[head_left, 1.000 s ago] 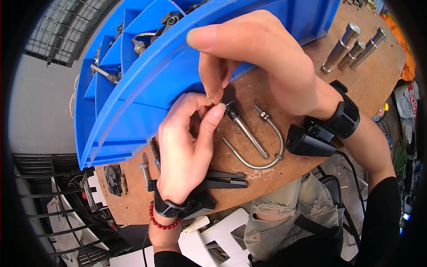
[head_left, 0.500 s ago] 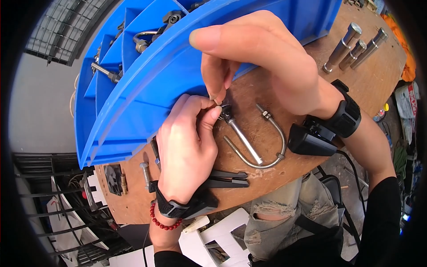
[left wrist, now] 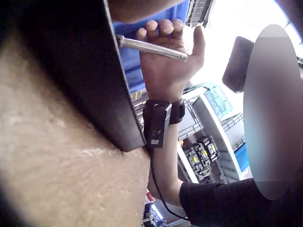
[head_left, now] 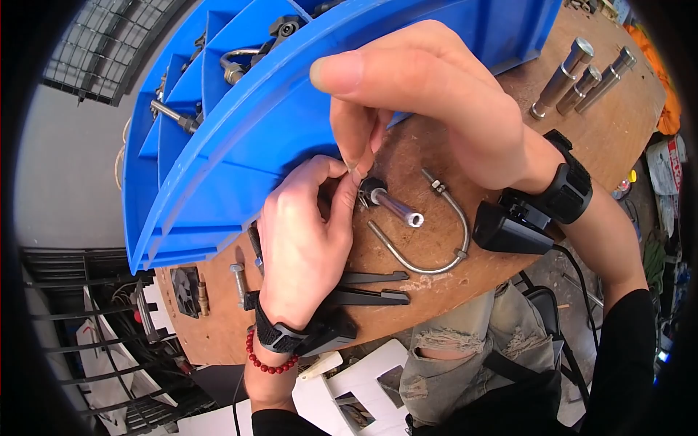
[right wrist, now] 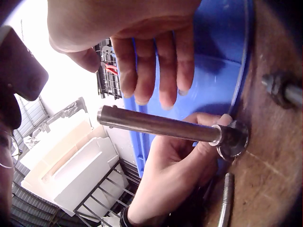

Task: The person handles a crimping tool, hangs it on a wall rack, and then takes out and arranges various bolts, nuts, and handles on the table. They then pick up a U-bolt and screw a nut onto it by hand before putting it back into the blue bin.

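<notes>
My left hand (head_left: 305,232) pinches the dark ringed head of a steel quick-release pin (head_left: 396,207) between thumb and finger. The pin's shank (right wrist: 161,125) stands up off the wooden table, its round end turned toward the head camera; the ring (right wrist: 233,153) hangs close over the wood. My right hand (head_left: 443,94) is held above, its fingers (right wrist: 165,71) reaching down loosely beside the shank. In the left wrist view the right palm (left wrist: 163,75) faces the camera behind the pin. From the head, its fingertips overlap the left thumb.
A steel U-bolt (head_left: 465,225) with nuts lies right of the pin. Several metal pins (head_left: 571,73) stand at the far right. A blue compartment bin (head_left: 211,182) with hardware stands behind the hands. A bolt (head_left: 238,285) and a black two-pronged piece (head_left: 371,296) lie near the left wrist.
The pin's free end has swung up off the table toward the head camera, and the shank now appears shortened. Both hands have barely shifted.
</notes>
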The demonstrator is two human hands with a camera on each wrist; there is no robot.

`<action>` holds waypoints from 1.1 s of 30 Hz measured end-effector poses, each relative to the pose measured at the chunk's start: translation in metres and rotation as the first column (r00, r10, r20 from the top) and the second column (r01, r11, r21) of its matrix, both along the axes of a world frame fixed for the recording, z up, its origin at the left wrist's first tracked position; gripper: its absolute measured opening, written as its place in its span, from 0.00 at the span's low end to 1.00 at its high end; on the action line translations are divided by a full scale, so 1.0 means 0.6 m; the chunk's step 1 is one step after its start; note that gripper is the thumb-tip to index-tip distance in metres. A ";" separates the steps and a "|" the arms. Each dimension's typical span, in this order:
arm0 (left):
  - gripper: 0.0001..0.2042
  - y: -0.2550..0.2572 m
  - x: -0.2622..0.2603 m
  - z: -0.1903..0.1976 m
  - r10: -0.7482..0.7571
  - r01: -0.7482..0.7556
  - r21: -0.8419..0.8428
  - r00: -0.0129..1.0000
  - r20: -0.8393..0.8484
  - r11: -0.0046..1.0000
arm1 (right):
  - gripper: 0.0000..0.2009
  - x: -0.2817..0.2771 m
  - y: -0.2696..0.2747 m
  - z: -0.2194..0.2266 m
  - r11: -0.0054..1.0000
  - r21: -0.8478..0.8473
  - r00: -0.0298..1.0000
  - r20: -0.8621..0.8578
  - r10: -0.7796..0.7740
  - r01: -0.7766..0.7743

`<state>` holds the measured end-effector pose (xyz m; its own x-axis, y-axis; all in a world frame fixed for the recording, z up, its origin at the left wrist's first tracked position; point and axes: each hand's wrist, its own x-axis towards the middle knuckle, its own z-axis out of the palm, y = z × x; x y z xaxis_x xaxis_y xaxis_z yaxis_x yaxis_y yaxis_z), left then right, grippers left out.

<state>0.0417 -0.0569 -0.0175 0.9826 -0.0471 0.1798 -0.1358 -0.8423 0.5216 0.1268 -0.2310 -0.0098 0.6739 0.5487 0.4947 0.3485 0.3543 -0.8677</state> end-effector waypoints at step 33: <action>0.13 -0.011 -0.005 0.019 -0.163 0.148 -0.098 0.971 -0.173 0.984 | 0.21 -0.010 0.012 0.000 0.996 -0.079 0.978 -0.207 0.022 -0.039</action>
<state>0.0386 -0.0634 -0.0059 0.9809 -0.1942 0.0109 -0.1594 -0.7707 0.6170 0.1209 -0.2241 -0.0098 0.7389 0.6033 0.3001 0.1500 0.2869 -0.9462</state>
